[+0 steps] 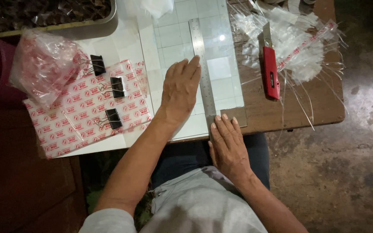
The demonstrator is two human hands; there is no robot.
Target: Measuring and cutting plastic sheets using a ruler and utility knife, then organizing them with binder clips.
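My left hand (180, 88) lies flat, fingers together, on a clear gridded cutting sheet (221, 82), its fingertips touching the left edge of a long steel ruler (202, 56). The ruler runs away from me across the sheet. At the ruler's near end, my right hand (226, 144) rests flat with its fingertips on the table edge. Neither hand holds anything. A red utility knife (271, 71) with its blade out lies to the right of the sheet, apart from both hands.
A stack of red-printed clear bags (72, 121), held by three black binder clips (113, 118), lies at the left. A crumpled bag bundle (44, 64) sits above it. Clear plastic offcuts (298, 39) pile at the far right. A metal tray (65, 26) of dark pieces stands at the back left.
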